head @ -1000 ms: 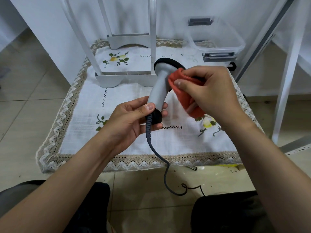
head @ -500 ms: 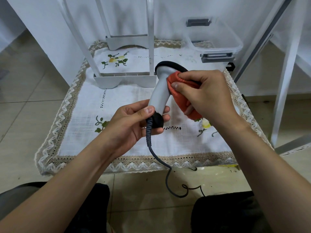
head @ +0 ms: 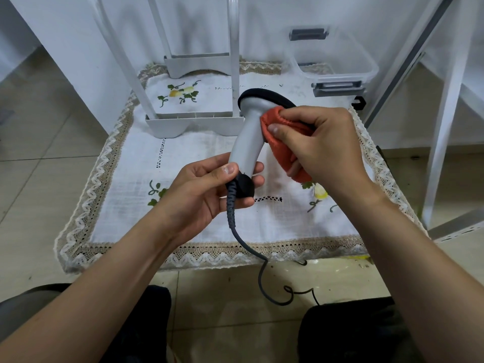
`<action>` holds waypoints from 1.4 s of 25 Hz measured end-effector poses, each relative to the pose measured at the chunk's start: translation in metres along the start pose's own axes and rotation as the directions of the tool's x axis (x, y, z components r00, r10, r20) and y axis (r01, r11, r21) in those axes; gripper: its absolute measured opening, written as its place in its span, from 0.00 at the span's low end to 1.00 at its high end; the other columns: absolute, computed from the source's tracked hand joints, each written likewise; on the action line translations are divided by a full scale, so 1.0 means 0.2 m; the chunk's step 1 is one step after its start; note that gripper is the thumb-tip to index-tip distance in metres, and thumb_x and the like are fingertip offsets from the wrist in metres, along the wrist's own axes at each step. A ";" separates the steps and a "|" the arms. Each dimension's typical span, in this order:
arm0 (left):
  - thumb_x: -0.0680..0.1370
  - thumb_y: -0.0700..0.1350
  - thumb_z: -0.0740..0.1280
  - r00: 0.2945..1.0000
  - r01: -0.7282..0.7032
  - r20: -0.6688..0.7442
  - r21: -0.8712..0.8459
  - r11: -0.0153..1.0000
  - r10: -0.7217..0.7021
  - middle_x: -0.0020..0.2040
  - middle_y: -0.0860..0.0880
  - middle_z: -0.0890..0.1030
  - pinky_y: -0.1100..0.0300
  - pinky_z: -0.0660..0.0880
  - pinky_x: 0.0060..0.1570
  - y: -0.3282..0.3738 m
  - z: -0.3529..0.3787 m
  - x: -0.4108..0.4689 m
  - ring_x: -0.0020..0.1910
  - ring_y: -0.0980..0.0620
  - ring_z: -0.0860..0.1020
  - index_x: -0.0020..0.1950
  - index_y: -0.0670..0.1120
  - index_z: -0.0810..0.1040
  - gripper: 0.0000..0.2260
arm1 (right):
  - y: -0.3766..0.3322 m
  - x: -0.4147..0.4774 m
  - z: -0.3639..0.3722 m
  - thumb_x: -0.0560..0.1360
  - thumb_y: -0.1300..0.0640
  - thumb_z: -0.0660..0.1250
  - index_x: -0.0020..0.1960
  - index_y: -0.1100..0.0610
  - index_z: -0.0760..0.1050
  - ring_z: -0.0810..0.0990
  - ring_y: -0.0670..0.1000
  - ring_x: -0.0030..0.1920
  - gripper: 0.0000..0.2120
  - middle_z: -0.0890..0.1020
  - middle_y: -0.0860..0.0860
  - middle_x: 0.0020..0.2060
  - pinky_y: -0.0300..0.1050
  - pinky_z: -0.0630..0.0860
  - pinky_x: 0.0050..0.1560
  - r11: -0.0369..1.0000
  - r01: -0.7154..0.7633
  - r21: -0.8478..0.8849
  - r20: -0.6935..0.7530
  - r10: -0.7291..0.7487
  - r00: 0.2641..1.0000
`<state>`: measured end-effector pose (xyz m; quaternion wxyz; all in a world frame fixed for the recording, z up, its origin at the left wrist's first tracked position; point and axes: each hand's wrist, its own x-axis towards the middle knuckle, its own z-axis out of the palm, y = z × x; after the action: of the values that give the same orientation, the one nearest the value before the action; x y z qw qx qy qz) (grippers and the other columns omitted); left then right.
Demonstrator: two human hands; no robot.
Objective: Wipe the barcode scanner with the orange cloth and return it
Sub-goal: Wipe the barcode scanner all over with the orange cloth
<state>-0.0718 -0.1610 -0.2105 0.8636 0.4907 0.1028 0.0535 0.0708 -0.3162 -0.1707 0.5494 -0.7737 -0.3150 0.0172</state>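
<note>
Barely shifted, the right hand (head: 330, 142) pinches orange cloth (head: 282, 151) against scanner (head: 248, 142); left hand (head: 199, 195) grips its handle.

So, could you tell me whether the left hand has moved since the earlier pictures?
No. The left hand still grips the scanner at its base, just as far below the white rack as before.

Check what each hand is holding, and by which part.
Left hand grips the barcode scanner at the base of its handle. Right hand pinches the bunched orange cloth against the scanner's neck.
</note>
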 end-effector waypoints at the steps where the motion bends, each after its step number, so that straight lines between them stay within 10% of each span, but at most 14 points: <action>1: 0.77 0.42 0.68 1.000 0.002 -0.001 -0.002 1.000 -0.002 0.60 0.36 0.84 0.56 0.82 0.41 0.00 0.00 0.00 0.54 0.43 0.85 0.70 0.33 0.74 0.23 | 0.00 0.00 0.00 0.75 0.59 0.77 0.46 0.49 0.87 0.81 0.53 0.20 0.06 0.85 0.43 0.31 0.42 0.74 0.18 1.000 0.006 0.005 0.018 -0.007 1.000; 7: 0.77 0.42 0.68 1.000 0.017 0.001 0.005 1.000 -0.017 0.60 0.36 0.84 0.56 0.82 0.41 -0.01 0.00 0.00 0.55 0.43 0.85 0.70 0.34 0.75 0.23 | 0.02 0.01 0.00 0.75 0.59 0.77 0.47 0.49 0.87 0.82 0.55 0.20 0.05 0.85 0.45 0.31 0.51 0.76 0.19 1.000 -0.022 0.009 0.024 0.022 0.999; 19: 0.77 0.42 0.67 1.000 0.022 -0.006 0.003 1.000 -0.022 0.59 0.36 0.84 0.56 0.82 0.41 0.00 -0.01 0.00 0.54 0.43 0.85 0.69 0.34 0.75 0.22 | 0.01 0.00 0.01 0.73 0.60 0.79 0.46 0.48 0.85 0.83 0.40 0.28 0.08 0.85 0.40 0.34 0.34 0.77 0.29 0.999 0.043 0.023 0.132 -0.046 0.990; 23: 0.76 0.43 0.69 0.999 0.023 -0.036 -0.009 1.000 -0.024 0.60 0.36 0.84 0.56 0.82 0.41 0.00 0.00 0.01 0.55 0.43 0.85 0.69 0.34 0.76 0.23 | 0.00 0.00 -0.01 0.74 0.60 0.78 0.45 0.50 0.86 0.82 0.55 0.21 0.05 0.85 0.44 0.31 0.44 0.75 0.19 0.998 -0.003 0.055 0.082 -0.001 0.997; 29: 0.74 0.45 0.71 0.998 0.041 -0.050 -0.025 0.999 -0.042 0.59 0.36 0.84 0.57 0.82 0.41 -0.01 0.00 0.01 0.55 0.44 0.85 0.67 0.34 0.77 0.24 | -0.01 -0.01 0.03 0.73 0.59 0.79 0.44 0.40 0.83 0.85 0.56 0.29 0.13 0.85 0.33 0.36 0.49 0.78 0.23 0.996 0.085 -0.008 0.107 -0.083 0.991; 35: 0.75 0.45 0.71 0.995 0.036 -0.087 -0.024 0.999 -0.038 0.53 0.36 0.85 0.57 0.82 0.40 -0.01 -0.01 0.01 0.53 0.43 0.86 0.61 0.36 0.81 0.18 | 0.01 -0.02 0.02 0.73 0.60 0.79 0.45 0.47 0.85 0.85 0.51 0.29 0.08 0.87 0.43 0.37 0.48 0.81 0.25 0.997 0.072 0.025 0.227 -0.076 0.971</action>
<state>-0.0709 -0.1599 -0.2127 0.8646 0.4761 0.1489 0.0601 0.0670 -0.3145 -0.1754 0.5165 -0.7498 -0.4042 0.0878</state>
